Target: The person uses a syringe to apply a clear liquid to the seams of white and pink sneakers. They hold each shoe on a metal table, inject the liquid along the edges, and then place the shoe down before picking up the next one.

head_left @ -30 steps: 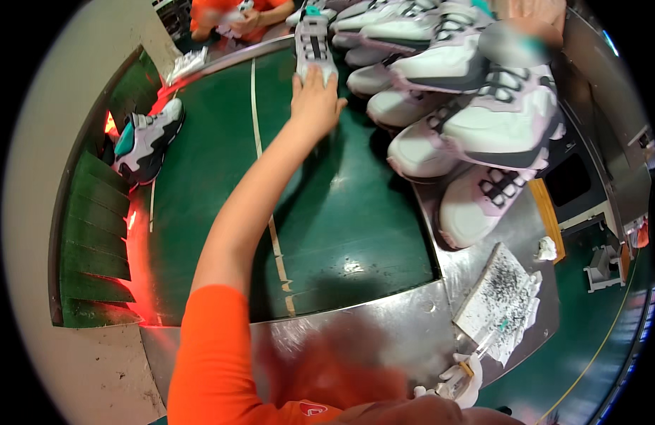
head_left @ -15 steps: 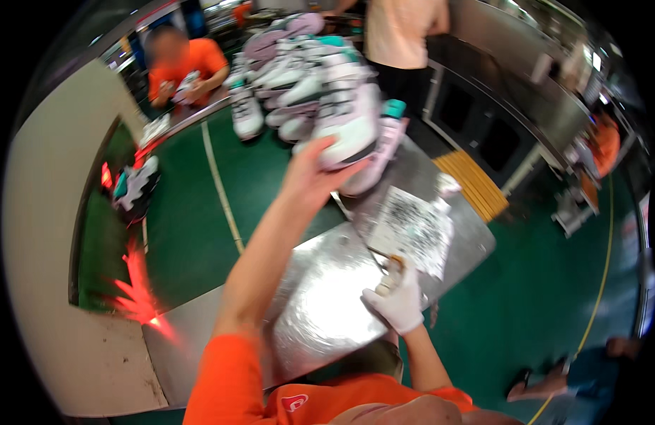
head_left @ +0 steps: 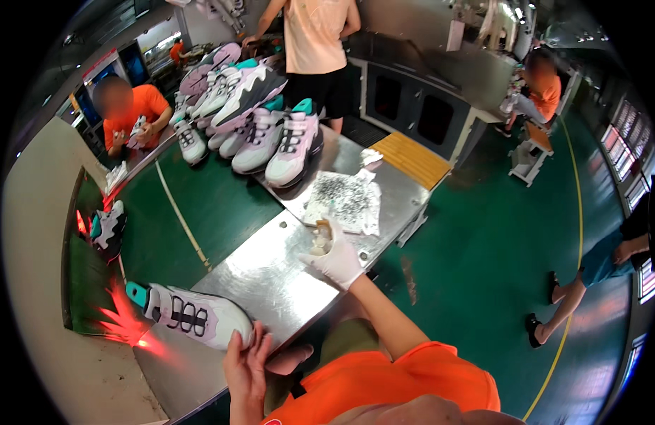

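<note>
Far left of the frame: dark sneaker (head_left: 109,230) lying on the green conveyor belt (head_left: 221,205), well apart from the hands. Lower left: white and pink sneaker (head_left: 193,314) with teal heel, on its side at the near edge of the steel table (head_left: 271,276). Lower centre: left hand (head_left: 247,361), bare, fingers clasped on the toe of that sneaker. Centre: right hand (head_left: 334,256), in a white glove, closed around a small pale object (head_left: 320,239) too blurred to identify, just beside a speckled sheet (head_left: 345,200). Upper centre: row of white sneakers (head_left: 264,138) standing on the belt, well apart from both hands.
</note>
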{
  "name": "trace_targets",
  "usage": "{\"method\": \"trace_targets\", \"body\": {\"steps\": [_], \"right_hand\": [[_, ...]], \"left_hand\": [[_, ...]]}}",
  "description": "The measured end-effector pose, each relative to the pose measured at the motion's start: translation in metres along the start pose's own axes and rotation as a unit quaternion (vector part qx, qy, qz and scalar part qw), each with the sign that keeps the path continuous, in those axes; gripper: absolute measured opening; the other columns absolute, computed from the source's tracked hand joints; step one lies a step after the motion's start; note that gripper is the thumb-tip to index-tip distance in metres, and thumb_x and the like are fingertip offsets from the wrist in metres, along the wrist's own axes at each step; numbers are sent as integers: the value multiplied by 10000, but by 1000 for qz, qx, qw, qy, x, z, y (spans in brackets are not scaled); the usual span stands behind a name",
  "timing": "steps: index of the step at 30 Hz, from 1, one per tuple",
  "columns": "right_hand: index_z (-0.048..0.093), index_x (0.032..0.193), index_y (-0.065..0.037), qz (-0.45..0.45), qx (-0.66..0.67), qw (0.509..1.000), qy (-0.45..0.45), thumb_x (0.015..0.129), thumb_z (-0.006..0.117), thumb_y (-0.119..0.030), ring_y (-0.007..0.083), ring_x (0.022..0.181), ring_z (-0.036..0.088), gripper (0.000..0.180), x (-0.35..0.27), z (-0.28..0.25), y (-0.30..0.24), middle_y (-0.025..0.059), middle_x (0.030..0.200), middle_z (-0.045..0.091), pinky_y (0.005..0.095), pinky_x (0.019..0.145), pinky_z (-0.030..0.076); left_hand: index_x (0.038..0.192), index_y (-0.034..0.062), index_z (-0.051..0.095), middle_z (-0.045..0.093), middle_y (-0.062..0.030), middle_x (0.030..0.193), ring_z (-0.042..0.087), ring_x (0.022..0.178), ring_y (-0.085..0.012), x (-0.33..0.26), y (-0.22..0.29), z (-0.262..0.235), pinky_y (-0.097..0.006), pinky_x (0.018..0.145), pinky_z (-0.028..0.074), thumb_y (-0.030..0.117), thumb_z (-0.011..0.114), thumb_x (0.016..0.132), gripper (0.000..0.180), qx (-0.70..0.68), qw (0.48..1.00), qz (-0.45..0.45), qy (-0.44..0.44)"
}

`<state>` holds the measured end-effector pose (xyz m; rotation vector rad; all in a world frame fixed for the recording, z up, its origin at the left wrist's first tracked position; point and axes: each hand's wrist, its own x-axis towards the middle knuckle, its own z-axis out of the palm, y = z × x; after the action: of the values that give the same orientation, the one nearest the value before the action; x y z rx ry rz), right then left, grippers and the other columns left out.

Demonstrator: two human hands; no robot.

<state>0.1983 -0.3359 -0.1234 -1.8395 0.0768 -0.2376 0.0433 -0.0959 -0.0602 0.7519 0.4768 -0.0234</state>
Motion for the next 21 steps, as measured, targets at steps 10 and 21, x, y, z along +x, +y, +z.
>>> {"method": "trace_targets", "body": {"steps": [10, 21], "right_hand": [[423, 1332, -75, 7, 33, 999, -21, 662, 857, -373, 269, 920, 645, 852, -4, -8, -24, 153, 988, 654, 359, 864, 498], [434, 1311, -69, -29, 42, 999, -2, 682, 850, -339, 183, 839, 640, 801, -8, 0, -12, 75, 879, 651, 316, 800, 512]], "left_hand": [[1103, -9, 626, 673, -143, 1064, 661, 998, -261, 7, 45, 62, -327, 822, 521, 85, 570, 944, 193, 508, 746, 358, -239], [1116, 29, 606, 653, -136, 1055, 588, 1041, -369, 46, 167, 40, -431, 902, 455, 259, 848, 618, 600, 774, 513, 341, -146]]}}
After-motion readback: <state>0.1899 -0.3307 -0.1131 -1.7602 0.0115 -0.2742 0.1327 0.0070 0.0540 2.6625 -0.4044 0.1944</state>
